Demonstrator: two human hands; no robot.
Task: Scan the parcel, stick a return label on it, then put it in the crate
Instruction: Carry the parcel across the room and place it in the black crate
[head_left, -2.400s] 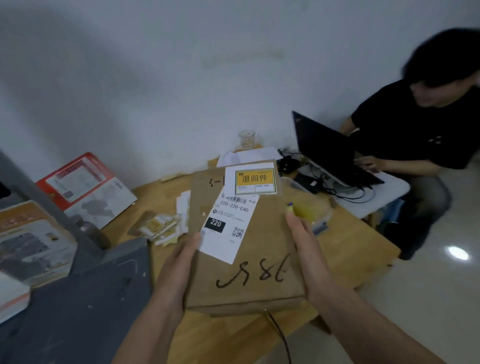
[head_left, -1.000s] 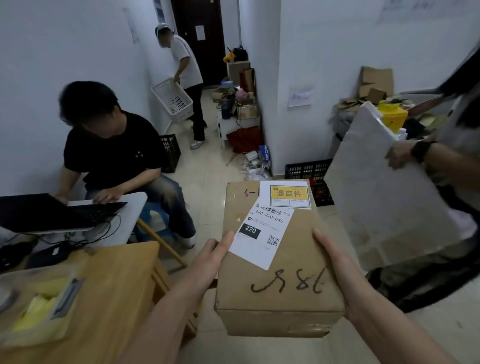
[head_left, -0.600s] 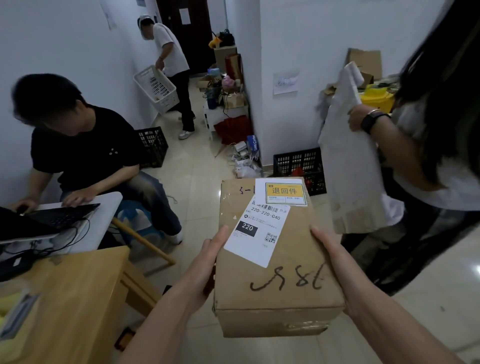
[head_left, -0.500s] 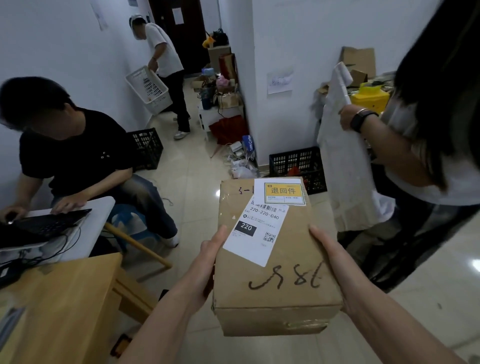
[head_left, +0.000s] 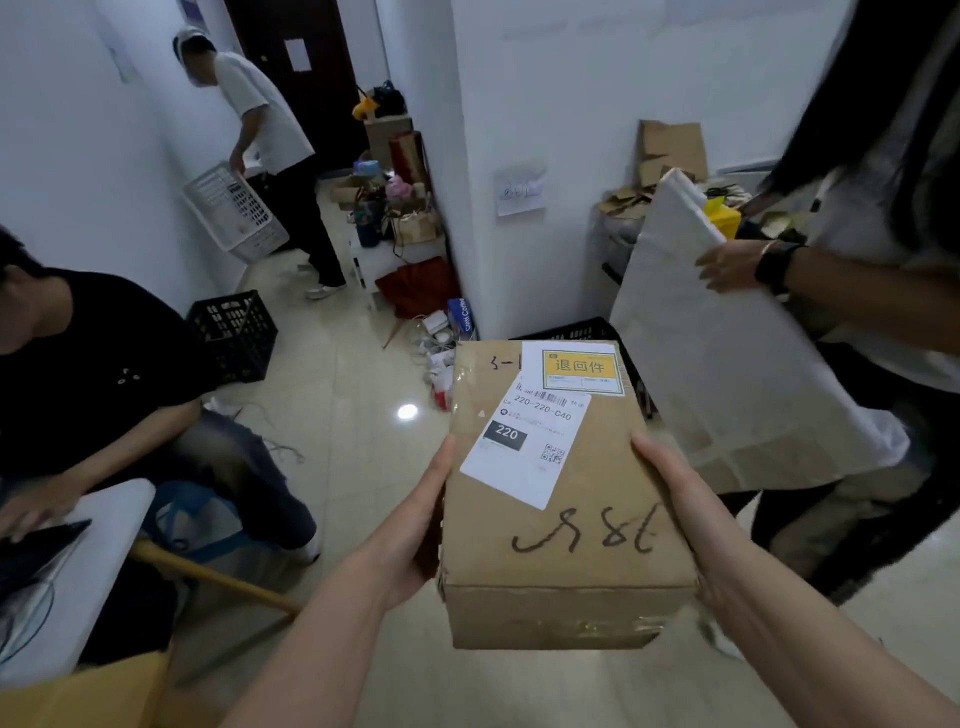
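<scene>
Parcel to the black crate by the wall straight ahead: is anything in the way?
Partly. A person's big white bag hangs just right of the parcel, close beside the crate. Floor directly ahead looks clear.

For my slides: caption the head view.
Both hands carry labelled parcel toward black crate.

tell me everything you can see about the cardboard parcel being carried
The parcel is a brown cardboard box, longer than wide, held level off the floor with one short end toward the camera. The left hand and right hand press flat against its long sides. On top: a white shipping label with barcode, "220" and a QR code, a yellow return label at the far end, and handwritten black marker. Clear tape crosses the near end.
</scene>
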